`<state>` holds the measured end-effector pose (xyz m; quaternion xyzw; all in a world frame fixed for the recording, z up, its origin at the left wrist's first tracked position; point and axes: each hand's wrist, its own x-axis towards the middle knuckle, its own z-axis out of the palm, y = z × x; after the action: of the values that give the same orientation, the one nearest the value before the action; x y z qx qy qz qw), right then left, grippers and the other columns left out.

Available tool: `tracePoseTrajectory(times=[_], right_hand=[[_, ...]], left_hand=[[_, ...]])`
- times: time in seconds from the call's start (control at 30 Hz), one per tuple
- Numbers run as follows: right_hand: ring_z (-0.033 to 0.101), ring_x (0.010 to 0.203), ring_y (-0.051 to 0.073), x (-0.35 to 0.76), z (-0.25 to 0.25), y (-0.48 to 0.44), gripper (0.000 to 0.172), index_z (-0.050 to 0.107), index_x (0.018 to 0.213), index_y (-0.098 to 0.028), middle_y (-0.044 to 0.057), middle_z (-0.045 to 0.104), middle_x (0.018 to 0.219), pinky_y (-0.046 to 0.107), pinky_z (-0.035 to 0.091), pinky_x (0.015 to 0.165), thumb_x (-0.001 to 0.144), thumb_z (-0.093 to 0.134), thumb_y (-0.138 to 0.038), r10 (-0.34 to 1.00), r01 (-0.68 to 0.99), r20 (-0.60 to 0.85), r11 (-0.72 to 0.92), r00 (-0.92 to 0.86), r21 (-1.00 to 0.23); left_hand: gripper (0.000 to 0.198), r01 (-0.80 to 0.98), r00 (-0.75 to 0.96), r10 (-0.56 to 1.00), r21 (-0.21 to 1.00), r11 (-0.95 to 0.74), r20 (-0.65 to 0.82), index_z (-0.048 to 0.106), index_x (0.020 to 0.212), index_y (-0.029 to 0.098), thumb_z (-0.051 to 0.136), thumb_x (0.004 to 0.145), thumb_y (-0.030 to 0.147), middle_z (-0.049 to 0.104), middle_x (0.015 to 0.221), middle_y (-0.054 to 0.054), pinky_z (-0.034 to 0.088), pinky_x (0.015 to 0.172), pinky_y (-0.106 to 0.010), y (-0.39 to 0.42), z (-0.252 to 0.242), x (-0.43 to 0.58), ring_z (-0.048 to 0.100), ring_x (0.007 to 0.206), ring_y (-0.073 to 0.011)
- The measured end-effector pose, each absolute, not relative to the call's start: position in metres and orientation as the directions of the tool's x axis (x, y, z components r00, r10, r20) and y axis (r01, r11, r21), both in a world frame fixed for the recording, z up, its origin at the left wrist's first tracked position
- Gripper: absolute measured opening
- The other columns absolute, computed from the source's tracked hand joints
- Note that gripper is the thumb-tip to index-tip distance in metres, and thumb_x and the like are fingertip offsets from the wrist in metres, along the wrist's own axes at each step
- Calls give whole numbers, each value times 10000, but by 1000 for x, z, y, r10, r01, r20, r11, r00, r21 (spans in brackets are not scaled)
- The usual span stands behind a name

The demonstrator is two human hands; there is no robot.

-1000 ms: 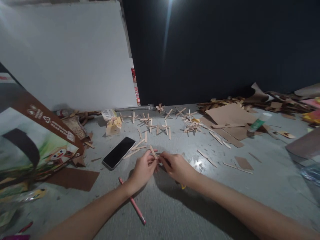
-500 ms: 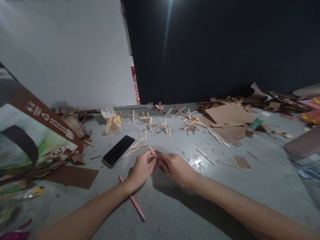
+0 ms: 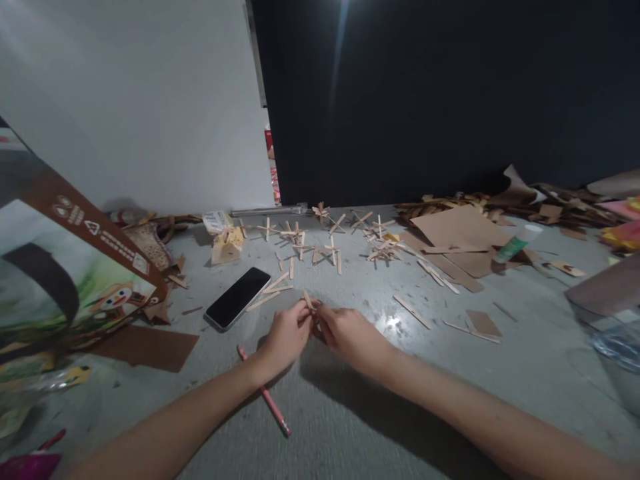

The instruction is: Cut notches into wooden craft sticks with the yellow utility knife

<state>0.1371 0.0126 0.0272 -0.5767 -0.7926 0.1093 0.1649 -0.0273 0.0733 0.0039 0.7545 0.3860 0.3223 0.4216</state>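
My left hand [image 3: 289, 333] and my right hand [image 3: 347, 333] meet at the middle of the grey table. Between their fingertips is a small wooden craft stick [image 3: 307, 299], its far end poking up beyond the fingers. Both hands are closed at it; the near part of the stick is covered by the fingers. Just beyond my left hand lie several loose craft sticks [image 3: 273, 290], beside a black-screened smartphone [image 3: 239, 298]. A pink pencil [image 3: 273, 407] with an eraser end passes under my left wrist. Farther back stand and lie several crossed stick pieces [image 3: 331, 248].
Brown cardboard sheets [image 3: 457, 230] and a green-and-white glue stick [image 3: 519, 244] lie at the back right. A large printed bag [image 3: 75, 267] stands on the left, with a flat brown card [image 3: 150, 348] before it. A dark panel [image 3: 440, 100] rises behind the table.
The stick in my fingers has turned slightly more upright and shifted a little right. Both hands stay together in nearly the same place.
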Motion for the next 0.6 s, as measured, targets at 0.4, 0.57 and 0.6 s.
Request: tracePoseTrajectory(times=[0.4, 0.57, 0.6], right_hand=[[699, 744, 210, 136, 44, 12, 330, 591, 1260, -108, 133, 764, 932, 292, 302, 598, 934, 537, -89, 943, 894, 26, 323, -332, -310], [694, 733, 203, 128, 30, 10, 205, 582, 1169, -116, 128, 750, 898, 292, 307, 606, 987, 490, -112, 957, 894, 74, 290, -281, -342], [693, 732, 203, 127, 28, 9, 197, 577, 1158, -118, 126, 747, 895, 293, 309, 606, 982, 490, -104, 956, 893, 79, 292, -283, -343]], left_hand=[[240, 305, 509, 846, 887, -346, 155, 728, 1036, 143, 542, 897, 200, 768, 794, -79, 520, 622, -251, 72, 5, -29, 703, 684, -179], [300, 204, 481, 862, 936, -287, 159, 710, 1123, 124, 559, 876, 204, 796, 943, -124, 589, 747, -296, 72, 3, -28, 759, 830, -213], [302, 202, 481, 861, 935, -292, 165, 709, 1128, 124, 559, 878, 205, 797, 942, -124, 591, 747, -299, 72, 2, -28, 761, 827, -214]])
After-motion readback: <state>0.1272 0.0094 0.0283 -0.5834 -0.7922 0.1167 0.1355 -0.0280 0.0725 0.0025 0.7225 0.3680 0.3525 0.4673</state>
